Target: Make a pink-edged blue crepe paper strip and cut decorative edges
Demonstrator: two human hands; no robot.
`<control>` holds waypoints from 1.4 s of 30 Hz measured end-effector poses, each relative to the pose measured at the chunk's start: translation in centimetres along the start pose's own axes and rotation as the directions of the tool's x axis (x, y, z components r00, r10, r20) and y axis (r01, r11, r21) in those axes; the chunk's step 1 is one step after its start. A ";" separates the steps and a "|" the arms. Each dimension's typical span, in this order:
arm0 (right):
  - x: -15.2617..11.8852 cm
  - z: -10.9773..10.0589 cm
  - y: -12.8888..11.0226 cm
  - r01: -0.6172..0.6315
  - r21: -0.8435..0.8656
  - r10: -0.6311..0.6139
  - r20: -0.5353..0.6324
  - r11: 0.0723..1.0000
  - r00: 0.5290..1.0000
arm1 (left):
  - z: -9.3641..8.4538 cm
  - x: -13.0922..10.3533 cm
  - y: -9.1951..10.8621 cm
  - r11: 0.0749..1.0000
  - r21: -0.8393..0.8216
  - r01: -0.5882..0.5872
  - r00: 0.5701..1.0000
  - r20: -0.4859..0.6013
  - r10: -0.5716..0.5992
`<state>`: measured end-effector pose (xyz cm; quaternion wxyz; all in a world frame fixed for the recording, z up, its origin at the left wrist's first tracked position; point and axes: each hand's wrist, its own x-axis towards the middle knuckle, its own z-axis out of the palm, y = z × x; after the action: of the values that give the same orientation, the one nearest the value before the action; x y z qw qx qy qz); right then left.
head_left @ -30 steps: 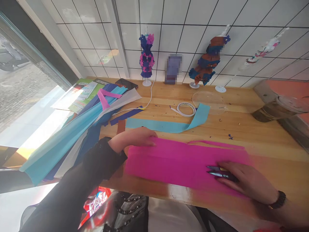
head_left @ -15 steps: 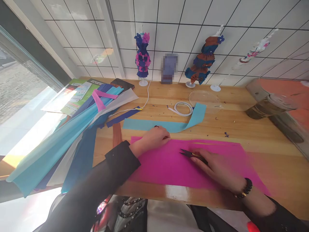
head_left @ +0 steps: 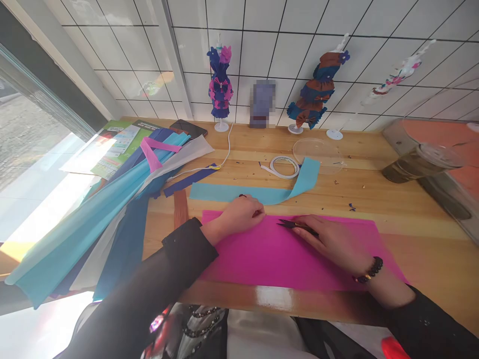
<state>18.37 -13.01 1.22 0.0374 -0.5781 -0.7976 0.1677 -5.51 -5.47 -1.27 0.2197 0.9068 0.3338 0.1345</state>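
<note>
A wide sheet of magenta crepe paper [head_left: 258, 254] lies flat along the table's front edge. My left hand [head_left: 245, 214] rests on its far edge, fingers curled down and closed against the paper; the fingertips are partly hidden. In my right hand [head_left: 329, 239] is a small pair of black snips [head_left: 295, 226], held low over the sheet. Their pointed blades face left, toward my left hand, and look nearly closed. Just beyond the sheet lies a light blue paper strip [head_left: 217, 192], its right end curling up.
A roll of white tape [head_left: 273, 170] sits behind the blue strip, beside a clear round lid [head_left: 322, 149]. Folded coloured papers [head_left: 123, 204] pile up at left near a dark phone [head_left: 187, 128]. Dressed figures on stands [head_left: 220, 89] line the wall. A drink cup [head_left: 415, 163] is at right.
My right hand and the snips have moved slightly away from me and left, up to the sheet's far edge. The gap seen along that edge has flattened. My left hand stays put.
</note>
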 end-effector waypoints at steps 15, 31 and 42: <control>2.4 -0.3 -0.4 0.046 0.086 -0.052 0.071 0.995 0.996 | 0.4 0.0 -0.2 1.000 -0.027 0.004 1.000 -0.031 -0.005; 3.5 -0.4 -0.5 0.082 0.234 -0.105 0.089 0.969 0.990 | 0.1 0.0 0.0 1.000 -0.027 -0.003 0.999 -0.034 0.002; 3.4 -0.1 -0.2 0.098 0.241 -0.116 0.062 0.966 0.991 | 0.1 0.0 -0.1 0.999 -0.035 -0.016 0.999 -0.041 0.015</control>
<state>17.09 -9.87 0.91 0.0852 -0.5189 -0.8027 0.2813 -5.53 -5.44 -1.45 0.2276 0.9025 0.3287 0.1603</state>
